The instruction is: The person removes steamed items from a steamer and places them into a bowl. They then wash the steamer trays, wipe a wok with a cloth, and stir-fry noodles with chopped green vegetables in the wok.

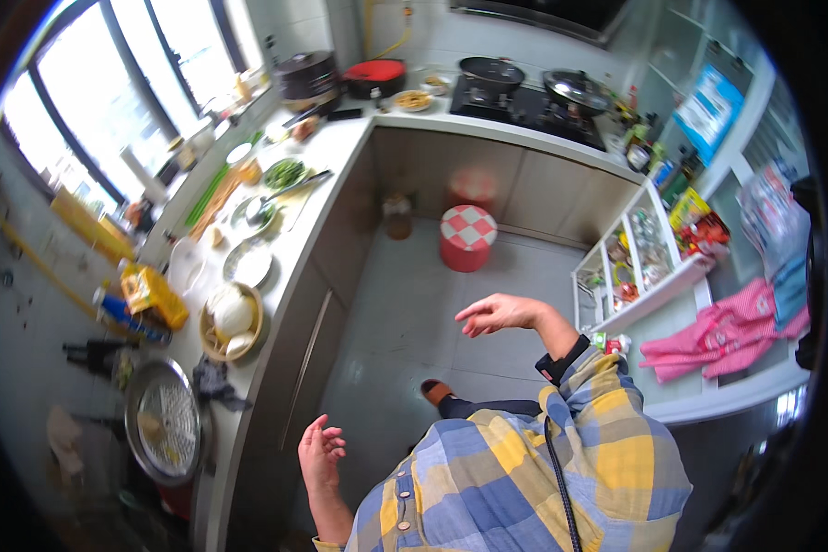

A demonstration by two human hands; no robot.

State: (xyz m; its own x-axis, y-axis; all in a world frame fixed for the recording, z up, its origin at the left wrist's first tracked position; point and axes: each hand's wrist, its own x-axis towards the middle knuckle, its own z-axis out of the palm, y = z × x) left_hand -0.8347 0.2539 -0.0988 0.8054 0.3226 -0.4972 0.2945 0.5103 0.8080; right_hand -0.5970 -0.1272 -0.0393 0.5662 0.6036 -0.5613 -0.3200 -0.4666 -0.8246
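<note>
Nothing is held in my left hand (321, 452), which hangs beside the counter's cabinet front (303, 345) with its fingers slightly curled and apart. My right hand (500, 314) reaches forward over the tiled floor (414, 310), also without anything in it, its fingers spread. Ahead of it on the floor stands a round stool (468, 238) with a red and white checked top. To the left, the white countertop (293, 245) carries a basket (231, 352) of pale food, a patterned bowl (248, 262) and a dish of chopped greens (284, 174).
At the left, a metal basin (164, 421) sits by a dark cloth (217, 386). A black gas hob (524, 114) with a frying pan (491, 72) and a lidded pan (576, 90) is at the back. An open-topped white rack (635, 255) and pink checked cloth (724, 331) stand at right.
</note>
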